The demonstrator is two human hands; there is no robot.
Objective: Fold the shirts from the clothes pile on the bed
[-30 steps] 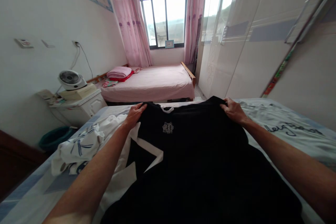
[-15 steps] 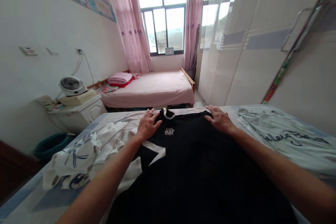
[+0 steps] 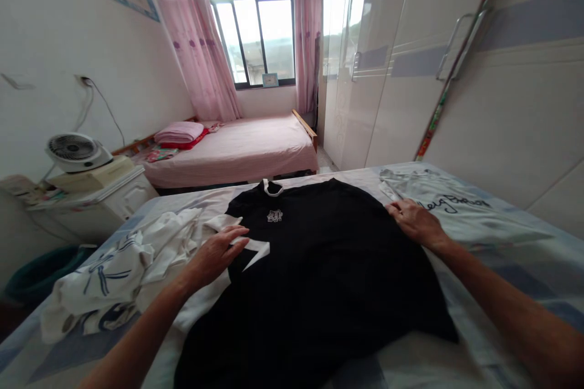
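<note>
A black shirt with a white collar and a small white crest lies spread flat on the bed in front of me. My left hand rests flat, fingers stretched, on the shirt's left edge where a white sleeve panel shows. At the shirt's right edge, my right hand lies palm down with fingers out, next to a pale grey shirt with dark lettering. Neither hand holds anything.
A crumpled white garment with blue stripes lies left of the black shirt. Beyond stand a white bedside cabinet with a small fan, a pink bed under the window, and wardrobe doors along the right.
My hands let go of the shirt's shoulders, laid it flat, then slid apart from near the collar out to its left and right edges. The view turned slightly right.
</note>
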